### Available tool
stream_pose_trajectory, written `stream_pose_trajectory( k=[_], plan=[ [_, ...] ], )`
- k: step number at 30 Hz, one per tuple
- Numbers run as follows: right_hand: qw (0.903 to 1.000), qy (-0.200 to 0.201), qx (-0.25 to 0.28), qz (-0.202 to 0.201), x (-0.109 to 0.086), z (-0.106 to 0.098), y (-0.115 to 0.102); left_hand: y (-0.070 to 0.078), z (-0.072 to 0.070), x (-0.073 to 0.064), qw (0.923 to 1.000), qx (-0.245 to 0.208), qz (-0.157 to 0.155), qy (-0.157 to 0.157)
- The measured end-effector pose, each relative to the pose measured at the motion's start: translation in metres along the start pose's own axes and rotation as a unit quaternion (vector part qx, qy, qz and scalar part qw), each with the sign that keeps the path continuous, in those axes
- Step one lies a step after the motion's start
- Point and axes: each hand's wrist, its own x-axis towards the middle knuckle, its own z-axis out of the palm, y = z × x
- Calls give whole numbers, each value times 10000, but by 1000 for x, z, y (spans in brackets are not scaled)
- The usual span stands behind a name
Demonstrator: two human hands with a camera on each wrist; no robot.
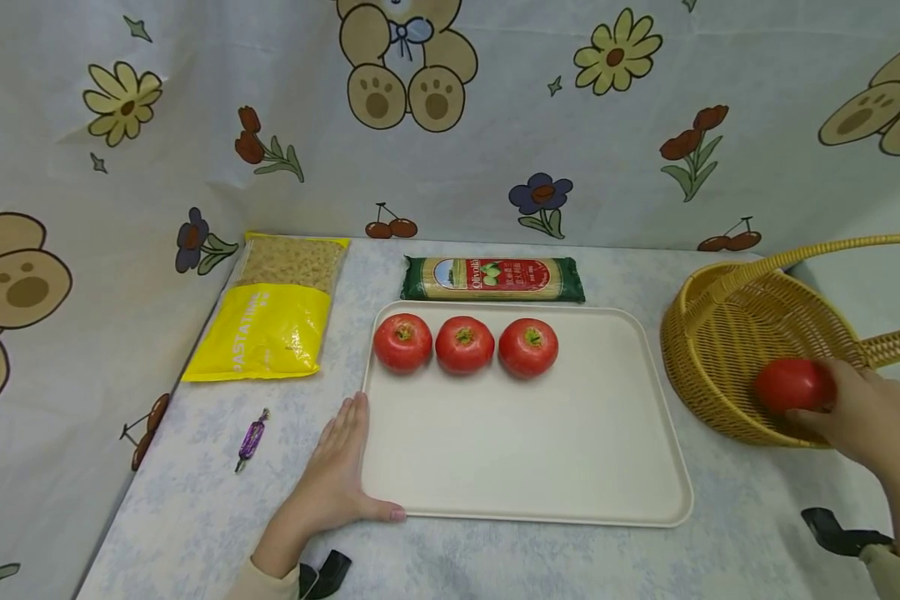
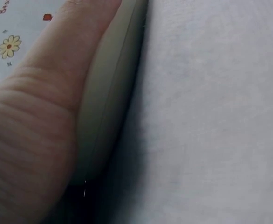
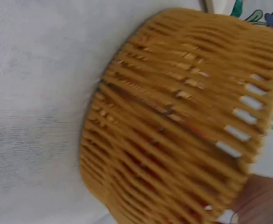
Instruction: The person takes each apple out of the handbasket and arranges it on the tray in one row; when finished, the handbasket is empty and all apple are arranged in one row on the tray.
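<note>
In the head view, my right hand (image 1: 873, 412) grips a red tomato (image 1: 793, 386) at the near right side of the wicker basket (image 1: 693, 367). The right wrist view shows mostly the basket's woven side (image 3: 174, 116), with a bit of the hand at the lower right. My left hand (image 1: 337, 475) lies with straight fingers along the left edge of the white tray (image 1: 532, 450), its thumb at the near corner. Three tomatoes stand in a row at the tray's back left: one at left (image 1: 402, 342), one in the middle (image 1: 464, 344), one at right (image 1: 528, 347).
Behind the tray lies a pack of spaghetti (image 1: 495, 279). A yellow bag of pasta (image 1: 270, 317) is at the back left, with a purple wrapped candy (image 1: 251, 442) nearer to me. The basket's handle (image 1: 817, 250) arches over its right side. A patterned cloth (image 1: 457, 167) hangs behind.
</note>
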Motion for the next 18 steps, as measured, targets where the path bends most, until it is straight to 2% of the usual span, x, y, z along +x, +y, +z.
stream_pose_trajectory(
  k=[7, 14, 18],
  plan=[
    [9977, 437, 325, -397, 13, 9, -2, 0, 0, 0, 10000, 19, -3, 12],
    [9963, 211, 771, -322, 24, 15, -3, 1, -1, -1, 10000, -12, 33, 43],
    [9948, 158, 869, -500, 30, 19, -2, 1, -1, -1, 10000, -37, 23, 35]
  ],
)
